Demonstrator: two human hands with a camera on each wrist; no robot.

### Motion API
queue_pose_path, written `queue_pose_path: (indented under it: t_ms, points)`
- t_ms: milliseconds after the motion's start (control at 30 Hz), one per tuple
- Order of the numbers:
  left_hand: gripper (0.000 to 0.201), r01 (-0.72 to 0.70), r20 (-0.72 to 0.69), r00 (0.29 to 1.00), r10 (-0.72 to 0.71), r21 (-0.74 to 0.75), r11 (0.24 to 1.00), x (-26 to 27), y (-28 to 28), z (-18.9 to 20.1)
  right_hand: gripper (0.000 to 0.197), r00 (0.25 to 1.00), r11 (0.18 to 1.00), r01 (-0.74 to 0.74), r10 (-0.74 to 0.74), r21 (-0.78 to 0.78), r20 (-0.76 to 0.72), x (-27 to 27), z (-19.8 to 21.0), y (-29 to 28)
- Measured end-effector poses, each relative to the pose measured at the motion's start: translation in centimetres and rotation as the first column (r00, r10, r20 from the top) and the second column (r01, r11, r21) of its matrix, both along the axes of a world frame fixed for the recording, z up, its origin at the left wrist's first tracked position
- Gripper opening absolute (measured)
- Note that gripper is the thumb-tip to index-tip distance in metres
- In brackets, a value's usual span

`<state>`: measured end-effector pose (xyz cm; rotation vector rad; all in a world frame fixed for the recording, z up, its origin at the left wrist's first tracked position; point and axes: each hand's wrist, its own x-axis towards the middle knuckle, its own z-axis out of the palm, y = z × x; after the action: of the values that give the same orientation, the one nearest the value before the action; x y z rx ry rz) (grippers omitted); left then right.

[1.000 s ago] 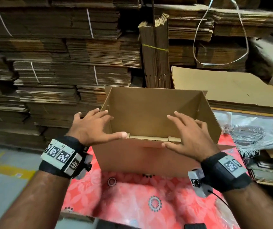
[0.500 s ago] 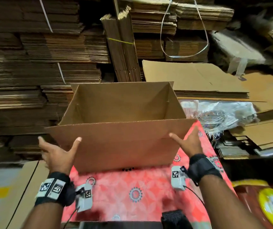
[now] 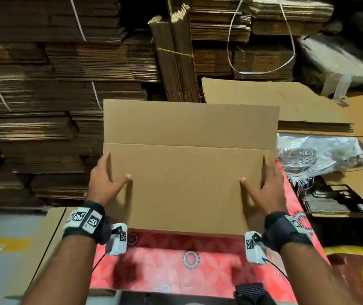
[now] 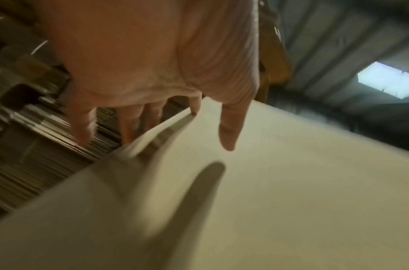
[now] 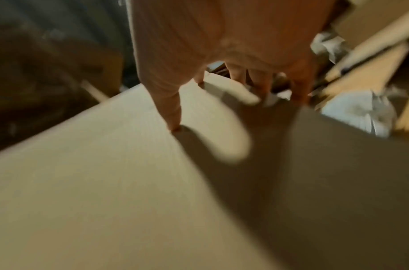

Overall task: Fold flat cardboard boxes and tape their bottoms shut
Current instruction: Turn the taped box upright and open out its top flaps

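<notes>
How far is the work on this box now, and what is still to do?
Done: the cardboard box is opened from flat into shape. In hand: the left hand and right hand hold its two ends over the red cloth, thumbs on the near panel, fingers round the sides. Left: no tape shows on the box, so taping the bottom is apparently still to do.

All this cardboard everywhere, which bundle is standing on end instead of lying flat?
The tall brown bundle of flat cardboard tied with a thin yellow string, right behind the box in the hands. The surrounding stacks all lie flat.
</notes>
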<state>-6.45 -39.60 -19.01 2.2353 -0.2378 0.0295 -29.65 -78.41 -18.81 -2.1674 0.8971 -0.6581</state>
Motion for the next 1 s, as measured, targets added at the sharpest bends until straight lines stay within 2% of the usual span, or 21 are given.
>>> queue_pose_path:
  t_ms: [33,100,233,300,367,433,467,567,667,700,767,800,867,933,1000]
  points:
    - [0.115,0.013,-0.050,0.999,-0.011,0.052,0.999,-0.5,0.1,-0.9,0.101,0.996,1.000,-0.016,0.014,-0.023,-0.094,-0.4,-0.9,0.1]
    - [0.114,0.045,-0.107,0.994,-0.030,0.135,0.990,-1.2,0.1,-2.2,0.103,0.985,0.998,-0.045,0.039,-0.032,-0.167,-1.1,-1.6,0.5]
    - [0.110,0.074,-0.142,0.989,-0.041,0.241,0.968,-0.2,-0.5,-0.6,0.103,0.949,0.995,-0.071,0.047,-0.065,-0.311,-0.2,-0.7,-1.2]
    - [0.113,0.149,-0.165,0.981,-0.100,0.320,0.936,0.8,-0.9,0.6,0.105,0.896,0.993,-0.104,0.073,-0.049,-0.439,1.0,0.0,-2.3]
    - [0.117,0.238,-0.207,0.964,-0.165,0.408,0.881,1.0,-1.6,0.8,0.113,0.808,0.979,-0.193,0.122,-0.064,-0.577,1.9,0.5,-2.4]
    - [0.120,0.293,-0.242,0.951,-0.192,0.512,0.807,0.2,-2.5,0.4,0.108,0.708,0.960,-0.277,0.179,-0.034,-0.683,2.5,0.3,-1.6]
    - [0.117,0.294,-0.247,0.951,-0.185,0.541,0.788,-0.3,-2.7,-0.2,0.102,0.685,0.958,-0.287,0.190,-0.021,-0.703,2.6,0.2,-1.2]
    - [0.102,0.276,-0.235,0.956,-0.174,0.532,0.800,-1.2,-2.8,-1.0,0.097,0.677,0.961,-0.276,0.182,-0.016,-0.713,2.4,0.2,-0.8]
    - [0.109,0.291,-0.240,0.952,-0.190,0.516,0.806,-1.1,-2.5,-1.1,0.097,0.668,0.959,-0.283,0.194,-0.004,-0.718,2.3,0.1,-1.0]
    - [0.107,0.273,-0.213,0.959,-0.185,0.539,0.797,-1.4,-2.5,-1.2,0.096,0.670,0.960,-0.280,0.195,-0.001,-0.716,2.3,-0.1,-1.0]
    - [0.103,0.199,-0.059,0.976,-0.210,0.632,0.749,-2.7,-2.7,-1.5,0.095,0.677,0.961,-0.278,0.190,-0.008,-0.712,2.1,-0.1,-0.8]
    - [0.108,0.175,0.041,0.962,-0.269,0.666,0.725,-3.7,-3.0,-1.8,0.094,0.678,0.961,-0.276,0.189,-0.009,-0.710,2.0,-0.2,-0.7]
    - [0.122,0.223,0.170,0.868,-0.467,0.707,0.672,-6.1,-3.6,-2.9,0.093,0.675,0.962,-0.272,0.180,-0.015,-0.715,1.8,-0.3,-0.5]
    - [0.128,0.279,0.197,0.750,-0.632,0.771,0.572,-7.9,-4.0,-4.5,0.091,0.664,0.963,-0.270,0.170,-0.022,-0.728,1.8,-0.3,-0.3]
    - [0.132,0.267,0.181,0.724,-0.665,0.816,0.513,-8.4,-4.2,-5.5,0.093,0.653,0.962,-0.271,0.161,-0.029,-0.740,2.1,-0.3,-0.4]
